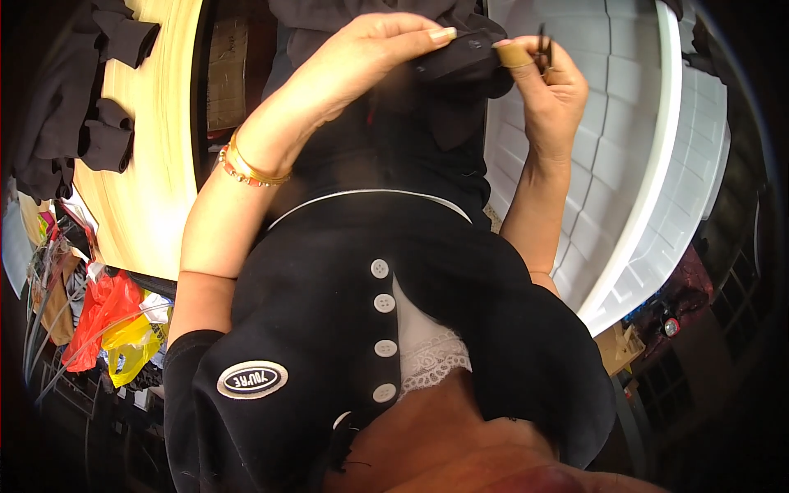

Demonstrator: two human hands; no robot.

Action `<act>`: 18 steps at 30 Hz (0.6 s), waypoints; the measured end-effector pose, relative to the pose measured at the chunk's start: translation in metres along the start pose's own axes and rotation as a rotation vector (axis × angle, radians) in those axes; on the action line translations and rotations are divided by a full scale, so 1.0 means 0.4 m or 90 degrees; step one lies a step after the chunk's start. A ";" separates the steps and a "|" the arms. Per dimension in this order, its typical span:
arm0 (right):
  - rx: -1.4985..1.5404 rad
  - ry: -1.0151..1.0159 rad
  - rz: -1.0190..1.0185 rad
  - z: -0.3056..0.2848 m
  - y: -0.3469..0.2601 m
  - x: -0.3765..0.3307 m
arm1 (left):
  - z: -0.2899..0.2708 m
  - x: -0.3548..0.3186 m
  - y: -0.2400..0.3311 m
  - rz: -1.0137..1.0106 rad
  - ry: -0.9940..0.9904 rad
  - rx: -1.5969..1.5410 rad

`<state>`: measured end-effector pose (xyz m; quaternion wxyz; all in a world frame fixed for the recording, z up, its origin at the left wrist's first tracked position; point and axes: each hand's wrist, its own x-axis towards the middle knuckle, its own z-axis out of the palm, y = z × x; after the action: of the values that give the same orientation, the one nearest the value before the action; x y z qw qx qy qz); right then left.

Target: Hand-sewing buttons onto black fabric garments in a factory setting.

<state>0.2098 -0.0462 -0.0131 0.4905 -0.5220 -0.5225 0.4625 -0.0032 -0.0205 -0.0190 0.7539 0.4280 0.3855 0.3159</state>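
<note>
Dark cloth (472, 62), seemingly part of a garment, is stretched between my hands at the top of the view, above my lap. My left hand (403, 37) pinches its left part, thumb along the top of the cloth. At the cloth's right edge, my right hand (546, 90) is closed, its thumb wearing a tan wrap (515, 56) and pressing on the cloth. A slim black tool (543, 51), which looks like small thread scissors, sits among the right fingers; its tips point away from me. More dark fabric hangs below the hands.
To the left stands a light wooden table (140, 197) with dark garment pieces (107, 135) on it. Beyond its edge is a cardboard box (228, 74). Red (107, 312) and yellow plastic bags (131, 349) lie lower left. A large white plastic bin (629, 164) is close on my right.
</note>
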 end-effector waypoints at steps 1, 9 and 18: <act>0.003 0.014 -0.008 -0.014 0.000 0.003 | -0.010 -0.008 -0.006 -0.022 -0.013 0.017; -0.019 0.122 -0.062 -0.033 0.016 0.004 | -0.018 -0.022 -0.038 -0.022 -0.058 0.079; -0.074 0.141 -0.101 -0.033 0.070 0.019 | -0.006 -0.015 -0.046 0.008 -0.026 0.141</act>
<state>0.2256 -0.0383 -0.0393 0.5489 -0.5543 -0.5307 0.3314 -0.0054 -0.0324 -0.0344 0.7076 0.5178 0.3997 0.2674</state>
